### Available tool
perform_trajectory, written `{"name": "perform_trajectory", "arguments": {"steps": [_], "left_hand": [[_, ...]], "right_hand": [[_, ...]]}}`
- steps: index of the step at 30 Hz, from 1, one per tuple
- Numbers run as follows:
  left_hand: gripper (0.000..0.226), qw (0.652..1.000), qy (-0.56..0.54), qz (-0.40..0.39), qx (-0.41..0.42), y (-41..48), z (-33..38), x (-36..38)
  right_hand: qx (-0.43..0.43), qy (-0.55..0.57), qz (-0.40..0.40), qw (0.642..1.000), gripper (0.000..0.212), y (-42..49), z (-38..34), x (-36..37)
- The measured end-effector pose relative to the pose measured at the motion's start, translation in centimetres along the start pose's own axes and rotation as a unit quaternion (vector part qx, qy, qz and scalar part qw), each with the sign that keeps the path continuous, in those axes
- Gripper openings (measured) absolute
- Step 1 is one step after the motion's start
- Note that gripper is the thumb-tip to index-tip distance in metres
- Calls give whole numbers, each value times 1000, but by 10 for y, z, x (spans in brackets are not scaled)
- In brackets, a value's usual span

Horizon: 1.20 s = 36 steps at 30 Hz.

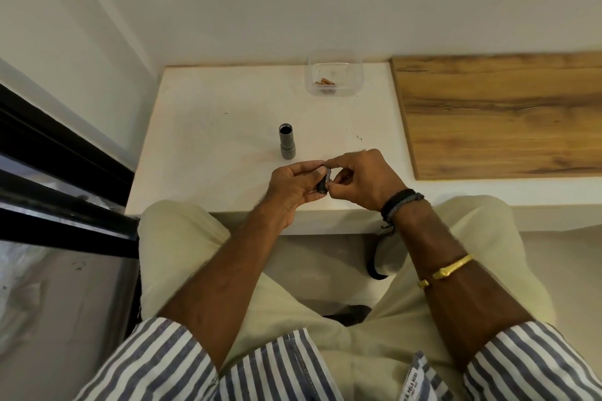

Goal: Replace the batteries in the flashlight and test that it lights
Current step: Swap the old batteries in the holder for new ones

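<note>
Just in front of the open flashlight body (287,142) standing on the desk (208,127), both hands' fingers (321,171) grasp the dark battery holder (324,182); next, probably, swapping its cells.

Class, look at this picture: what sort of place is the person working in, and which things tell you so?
Probably a room in a home: a low white ledge against a plain white wall, a wood-grain panel beside it, and a dark-framed glass door.
</note>
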<state>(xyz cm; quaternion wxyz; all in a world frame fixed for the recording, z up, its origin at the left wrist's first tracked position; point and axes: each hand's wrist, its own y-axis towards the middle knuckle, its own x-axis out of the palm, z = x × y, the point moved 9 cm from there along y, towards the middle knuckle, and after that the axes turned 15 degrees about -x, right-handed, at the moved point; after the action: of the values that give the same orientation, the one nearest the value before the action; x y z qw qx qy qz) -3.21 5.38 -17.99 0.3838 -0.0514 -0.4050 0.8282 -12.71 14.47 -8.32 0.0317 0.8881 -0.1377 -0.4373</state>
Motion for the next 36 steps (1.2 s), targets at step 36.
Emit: {"name": "perform_trajectory", "arguments": {"steps": [36], "left_hand": [[11, 1000, 25, 1, -13, -5, 4, 1]], "right_hand": [[52, 11, -4, 999, 28, -5, 11, 5]]}}
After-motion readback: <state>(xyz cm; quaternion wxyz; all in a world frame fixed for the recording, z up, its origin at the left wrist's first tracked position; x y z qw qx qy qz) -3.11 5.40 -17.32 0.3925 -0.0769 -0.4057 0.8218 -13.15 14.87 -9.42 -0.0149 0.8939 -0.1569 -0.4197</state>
